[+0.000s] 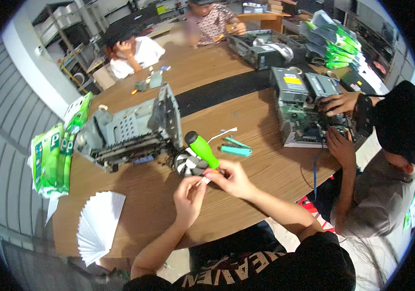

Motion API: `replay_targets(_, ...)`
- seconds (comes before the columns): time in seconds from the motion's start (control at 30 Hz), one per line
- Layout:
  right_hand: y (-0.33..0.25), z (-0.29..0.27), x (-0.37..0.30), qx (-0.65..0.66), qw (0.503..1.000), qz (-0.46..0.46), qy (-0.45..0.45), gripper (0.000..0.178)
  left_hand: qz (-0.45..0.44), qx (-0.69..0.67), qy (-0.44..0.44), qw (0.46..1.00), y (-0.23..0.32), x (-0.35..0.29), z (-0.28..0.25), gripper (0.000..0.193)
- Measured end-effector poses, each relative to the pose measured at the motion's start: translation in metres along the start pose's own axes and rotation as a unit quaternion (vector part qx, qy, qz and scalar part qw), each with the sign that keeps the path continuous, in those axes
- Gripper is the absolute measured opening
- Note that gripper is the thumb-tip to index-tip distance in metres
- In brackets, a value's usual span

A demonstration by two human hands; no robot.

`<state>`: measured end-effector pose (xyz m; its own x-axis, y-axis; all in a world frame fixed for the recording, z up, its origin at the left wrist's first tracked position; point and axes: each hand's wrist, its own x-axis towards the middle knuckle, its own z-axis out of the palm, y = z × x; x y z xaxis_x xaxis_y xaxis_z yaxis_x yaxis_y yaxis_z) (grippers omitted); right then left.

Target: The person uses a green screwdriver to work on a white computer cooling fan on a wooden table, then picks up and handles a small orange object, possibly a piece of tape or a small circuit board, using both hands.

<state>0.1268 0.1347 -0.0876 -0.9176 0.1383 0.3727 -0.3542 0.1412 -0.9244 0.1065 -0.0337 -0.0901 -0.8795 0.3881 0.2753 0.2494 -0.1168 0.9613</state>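
Landmark: the grey metal case [125,123] on the wooden table [253,121]. Both hands worked off its right side, on the wearer's side. Left hand [188,196] pinched a small white piece [204,180] between thumb and fingers; the piece sat right of the case, nearer the wearer. Right hand [234,178] gripped a green screwdriver [204,150], black butt end up and tilted toward the case, shaft hidden by the hand. Right fingertips met the white piece too; couldn't tell whether they also pinched it. Black-and-white fan [184,167] lay just beside the case's near right corner, partly behind the screwdriver. Teal tool [236,151] and white cable [222,134] were right of the case; fanned white sheets [101,223] in front of it, green packets [52,157] to its left. Well right of the case, a co-worker [382,189] had both hands on a second computer unit [290,87].
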Motion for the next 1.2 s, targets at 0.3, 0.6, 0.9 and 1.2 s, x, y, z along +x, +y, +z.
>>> replay_targets(0.3,-0.016,-0.011,0.005,0.05,0.995,0.033,-0.085,0.022,0.02,0.0,0.014,1.0,0.012,-0.006,0.007,0.012)
replay_targets(0.6,-0.02,-0.012,0.006,0.007,0.996,0.011,-0.087,0.012,0.071,0.061,0.019,0.995,0.006,-0.003,0.003,0.015)
replay_targets(0.9,-0.022,-0.022,0.003,-0.068,0.995,0.025,-0.068,0.014,0.03,0.01,-0.011,0.999,0.008,-0.006,0.004,0.018)
replay_targets(1.2,-0.058,-0.049,-0.087,-0.288,0.947,0.104,0.099,0.038,0.162,0.373,-0.155,0.9,-0.007,-0.007,0.007,0.009)
